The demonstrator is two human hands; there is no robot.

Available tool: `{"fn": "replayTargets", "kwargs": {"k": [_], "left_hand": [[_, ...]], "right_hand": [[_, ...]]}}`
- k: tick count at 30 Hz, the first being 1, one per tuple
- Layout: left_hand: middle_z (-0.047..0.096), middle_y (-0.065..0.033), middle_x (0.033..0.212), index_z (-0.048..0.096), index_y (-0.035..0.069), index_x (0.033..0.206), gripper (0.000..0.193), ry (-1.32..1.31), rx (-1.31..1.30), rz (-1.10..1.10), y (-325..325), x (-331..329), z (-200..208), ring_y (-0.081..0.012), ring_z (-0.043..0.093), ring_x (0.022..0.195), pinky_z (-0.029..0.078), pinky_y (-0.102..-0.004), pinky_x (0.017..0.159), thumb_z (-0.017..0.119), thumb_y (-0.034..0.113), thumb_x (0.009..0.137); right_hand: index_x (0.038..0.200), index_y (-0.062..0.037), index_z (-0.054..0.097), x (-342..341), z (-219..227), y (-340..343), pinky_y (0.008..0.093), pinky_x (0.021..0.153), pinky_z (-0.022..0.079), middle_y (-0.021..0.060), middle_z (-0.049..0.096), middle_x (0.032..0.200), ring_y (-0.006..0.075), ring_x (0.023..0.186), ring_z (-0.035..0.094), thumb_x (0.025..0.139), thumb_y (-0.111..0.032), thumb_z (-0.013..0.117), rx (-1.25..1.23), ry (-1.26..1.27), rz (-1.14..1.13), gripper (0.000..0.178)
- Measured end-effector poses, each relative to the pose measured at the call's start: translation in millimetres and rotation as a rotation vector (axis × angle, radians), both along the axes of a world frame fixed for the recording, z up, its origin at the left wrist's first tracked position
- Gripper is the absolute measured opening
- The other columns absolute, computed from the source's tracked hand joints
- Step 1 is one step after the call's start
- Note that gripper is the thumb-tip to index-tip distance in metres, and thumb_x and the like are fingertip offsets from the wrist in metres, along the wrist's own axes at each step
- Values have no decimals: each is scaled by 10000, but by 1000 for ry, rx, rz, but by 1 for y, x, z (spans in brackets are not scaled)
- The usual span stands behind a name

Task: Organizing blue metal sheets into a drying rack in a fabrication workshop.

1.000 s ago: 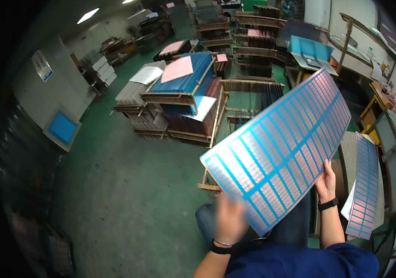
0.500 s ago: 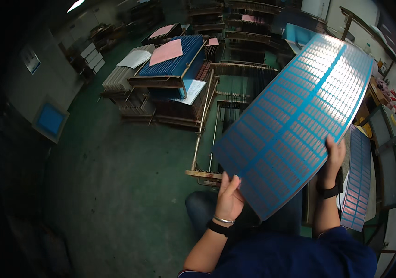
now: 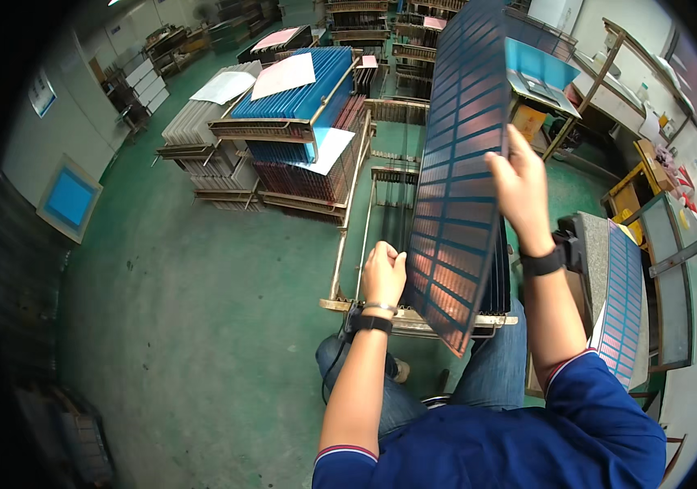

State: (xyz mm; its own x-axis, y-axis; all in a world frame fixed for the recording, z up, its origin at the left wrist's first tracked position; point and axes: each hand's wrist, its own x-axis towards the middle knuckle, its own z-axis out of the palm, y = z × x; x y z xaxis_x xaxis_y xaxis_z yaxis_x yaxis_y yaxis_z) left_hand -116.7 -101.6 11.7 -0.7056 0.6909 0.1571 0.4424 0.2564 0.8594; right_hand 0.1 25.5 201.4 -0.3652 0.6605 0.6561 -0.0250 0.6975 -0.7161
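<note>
A large thin circuit board panel [image 3: 458, 179], blue with rows of coppery blocks, stands steeply tilted in front of me. My right hand [image 3: 521, 183] grips its right edge, thumb on one side. By the panel's lower left edge is my left hand [image 3: 385, 279], its fingers curled in; whether they pinch the edge cannot be made out. Below and behind the panel stands a slotted metal rack [image 3: 336, 305], with dark upright boards [image 3: 498, 273] in its right part. The panel's lower corner hangs over the rack's near bar, and its face hides much of the rack.
Racks of blue boards [image 3: 336, 69] and pale boards [image 3: 189, 126] stand at the far left, sheets of paper on top. At right, another patterned panel [image 3: 621, 293] lies on a grey-topped table [image 3: 594, 244]. A light blue box [image 3: 540, 61] sits further back.
The panel has swung from a broad slant at the right to a steep upright position over the rack. My right hand rose and moved left; my left hand shifted slightly up and left.
</note>
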Motion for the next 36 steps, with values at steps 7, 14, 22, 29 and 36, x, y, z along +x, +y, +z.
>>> {"fn": "replayTargets", "kwargs": {"k": [7, 14, 22, 29, 36], "left_hand": [[613, -159, 748, 529, 44, 748, 216, 36, -238, 47, 26, -3, -27, -397, 589, 774, 461, -465, 665, 663, 213, 754], [638, -172, 804, 559, 49, 802, 158, 19, -359, 2, 26, 2, -20, -392, 606, 807, 484, -475, 689, 607, 199, 793], [633, -177, 767, 555, 53, 766, 171, 16, -354, 50, 26, -1, -21, -397, 604, 788, 477, -481, 678, 615, 212, 785], [637, -182, 795, 571, 49, 780, 185, -25, -411, 17, 26, -3, -20, -403, 606, 803, 483, -479, 696, 599, 231, 797], [628, -176, 791, 538, 46, 759, 226, -9, -426, 33, 27, -1, -17, -406, 590, 816, 468, -487, 687, 609, 258, 797]], "right_hand": [[999, 16, 565, -56, -26, 35, 438, 717, 485, 249, 613, 818, 402, 788, 596, 725, -68, 465, 56, -324, -158, 304], [1004, 32, 595, -77, -46, 66, 442, 787, 476, 276, 609, 838, 411, 836, 591, 714, -100, 483, -47, -493, -136, 338], [982, 25, 613, -98, -75, 91, 420, 832, 471, 273, 617, 890, 397, 895, 595, 732, -134, 490, -175, -572, -141, 320], [998, 10, 616, -95, -91, 97, 420, 831, 467, 274, 614, 902, 408, 917, 582, 731, -141, 483, -235, -541, -95, 334], [1086, 105, 544, -103, -114, 66, 437, 800, 490, 315, 603, 880, 409, 853, 606, 726, -105, 487, -231, -610, -149, 421]]}}
